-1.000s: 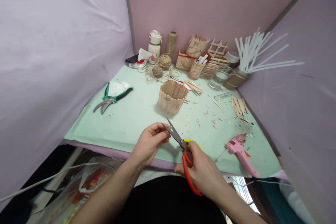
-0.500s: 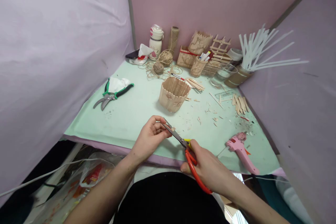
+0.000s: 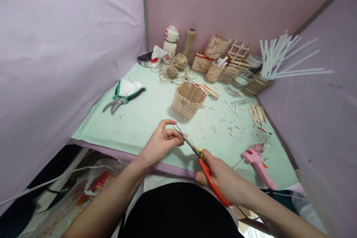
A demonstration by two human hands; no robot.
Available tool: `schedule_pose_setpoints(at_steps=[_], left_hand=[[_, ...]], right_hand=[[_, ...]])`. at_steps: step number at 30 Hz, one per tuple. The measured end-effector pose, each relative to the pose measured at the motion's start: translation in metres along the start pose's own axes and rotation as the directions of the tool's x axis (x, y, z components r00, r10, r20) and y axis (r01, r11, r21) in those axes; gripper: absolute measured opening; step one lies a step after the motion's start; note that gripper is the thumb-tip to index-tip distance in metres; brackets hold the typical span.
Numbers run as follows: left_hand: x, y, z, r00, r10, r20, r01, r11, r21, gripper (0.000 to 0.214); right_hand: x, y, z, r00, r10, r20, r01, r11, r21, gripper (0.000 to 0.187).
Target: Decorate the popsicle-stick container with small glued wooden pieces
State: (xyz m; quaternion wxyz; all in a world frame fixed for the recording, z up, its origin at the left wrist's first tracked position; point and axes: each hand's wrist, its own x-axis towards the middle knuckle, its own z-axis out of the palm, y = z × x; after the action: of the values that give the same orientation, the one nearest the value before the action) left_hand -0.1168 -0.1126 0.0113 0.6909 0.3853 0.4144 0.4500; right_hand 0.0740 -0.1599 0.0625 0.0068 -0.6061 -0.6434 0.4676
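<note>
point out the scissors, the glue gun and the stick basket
scissors [image 3: 186, 140], head view, on the blades
glue gun [image 3: 256, 160], head view, pink body
stick basket [image 3: 186, 108], head view, front wall

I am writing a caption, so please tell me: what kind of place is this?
Probably a hobby craft corner screened by cloth. A stick-built basket stands on the green mat, a pink glue gun lies near, and the right hand holds orange scissors.

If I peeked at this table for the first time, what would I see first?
Probably the red-handled scissors in the right hand at the near edge, blades at a small wood piece pinched by the left hand. Behind them stands a stick cup mid-table, a pink glue gun lies at the right, and white rods fan from the far right corner.
</note>
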Motion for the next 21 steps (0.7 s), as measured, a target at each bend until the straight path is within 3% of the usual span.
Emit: schedule_pose_setpoints(at_steps=[9,21], left_hand=[[0.005,-0.005,-0.002,0.996,-0.081,-0.047,0.081,0.997,-0.017,0.053],[0.006,-0.006,-0.004,0.974,-0.199,-0.110,0.194,0.979,-0.060,0.052]], right_hand=[[0.016,0.013,0.006,0.999,-0.027,-0.033,0.028,0.999,0.021,0.027],[0.020,0.009,0.000,0.998,0.061,0.019,-0.062,0.996,0.065,0.043]])
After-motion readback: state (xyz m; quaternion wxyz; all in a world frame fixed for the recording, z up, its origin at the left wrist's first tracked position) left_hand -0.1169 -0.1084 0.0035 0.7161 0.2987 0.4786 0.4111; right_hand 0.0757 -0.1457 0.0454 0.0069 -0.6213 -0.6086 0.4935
